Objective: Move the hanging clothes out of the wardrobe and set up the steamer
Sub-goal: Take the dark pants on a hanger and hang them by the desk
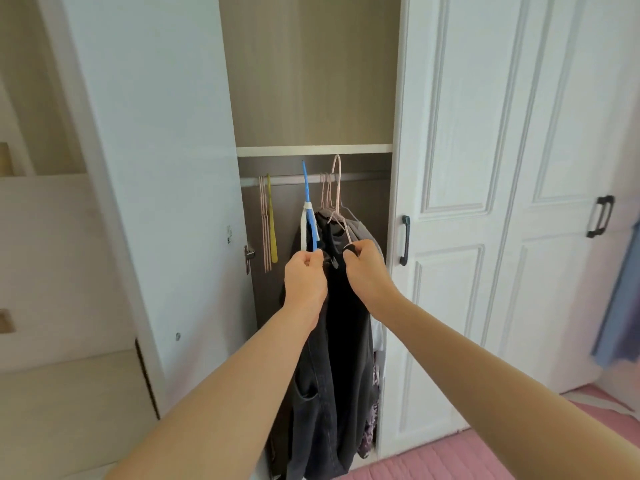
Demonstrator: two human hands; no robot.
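Observation:
Dark clothes [341, 341] hang in the open wardrobe under a silver rail [287, 179]. My left hand [304, 280] is closed on the lower end of a blue hanger [309, 209] that carries a white strap and dark jeans; its hook sits above the rail. My right hand [367, 268] grips the shoulder of a pink hanger [335, 192] holding a black garment, its hook also raised above the rail. A grey garment [363, 230] hangs behind on more pink hangers. No steamer is in view.
Empty pink hangers and a yellow one [273, 230] hang at the rail's left end. An open white door [145, 168] stands on the left, closed panelled doors [485, 168] on the right. Blue cloth [620, 306] hangs far right. A pink rug [450, 459] covers the floor.

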